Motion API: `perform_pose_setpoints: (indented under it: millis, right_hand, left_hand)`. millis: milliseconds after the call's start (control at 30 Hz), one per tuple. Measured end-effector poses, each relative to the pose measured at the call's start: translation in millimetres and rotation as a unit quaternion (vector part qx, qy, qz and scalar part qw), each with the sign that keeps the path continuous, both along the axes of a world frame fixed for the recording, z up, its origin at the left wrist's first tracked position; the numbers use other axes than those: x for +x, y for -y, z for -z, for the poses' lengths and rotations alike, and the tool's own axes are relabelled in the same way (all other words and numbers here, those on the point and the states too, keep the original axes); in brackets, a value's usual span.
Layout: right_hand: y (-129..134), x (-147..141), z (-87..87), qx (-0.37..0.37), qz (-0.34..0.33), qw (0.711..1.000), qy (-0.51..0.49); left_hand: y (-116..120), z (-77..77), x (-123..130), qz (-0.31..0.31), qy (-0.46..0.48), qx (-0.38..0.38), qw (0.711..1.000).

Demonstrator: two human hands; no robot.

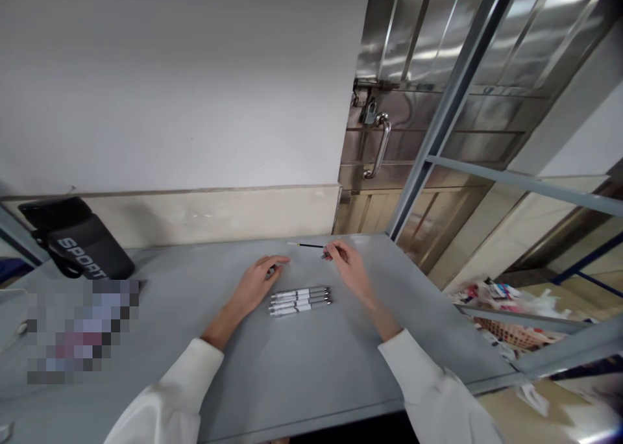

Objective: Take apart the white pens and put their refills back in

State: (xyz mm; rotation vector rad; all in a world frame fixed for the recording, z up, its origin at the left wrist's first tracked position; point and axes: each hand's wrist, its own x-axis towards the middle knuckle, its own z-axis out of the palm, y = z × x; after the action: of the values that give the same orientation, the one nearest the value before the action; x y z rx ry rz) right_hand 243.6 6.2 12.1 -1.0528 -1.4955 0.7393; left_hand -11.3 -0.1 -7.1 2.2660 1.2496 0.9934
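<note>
A thin pen refill (311, 245), black with a pale left end, sticks out leftward from the pinched fingers of my right hand (348, 265). A small dark piece shows under those fingertips. To the left, my left hand (257, 278) is closed with thumb and index finger near each other. Something dark shows between its fingers, too small and covered to name. Several white and silver pens (299, 301) lie side by side on the grey table (292, 372), just nearer to me than both hands and touching neither.
A black case (90, 239) marked SPORT leans at the left rear, behind a blurred-out item (82, 333). A wall backs the table. Metal frame posts (438, 126) rise at the right, before a padlocked metal door (379, 145). A basket (506, 330) of mixed items sits beyond the right edge.
</note>
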Motion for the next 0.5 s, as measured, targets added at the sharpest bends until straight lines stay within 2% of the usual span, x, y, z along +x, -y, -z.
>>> perform_pose_setpoints:
  millis: [267, 500]
  right_hand:
    - [12, -3, -13.9, -0.016, 0.008, 1.0, 0.008]
    - [11, -2, -9.3, -0.016, 0.012, 1.0, -0.009]
  left_hand:
    - [1, -1.6, 2, 0.014, -0.006, 0.0, 1.0]
    - [2, -1.4, 2, 0.017, 0.001, 0.003, 1.0]
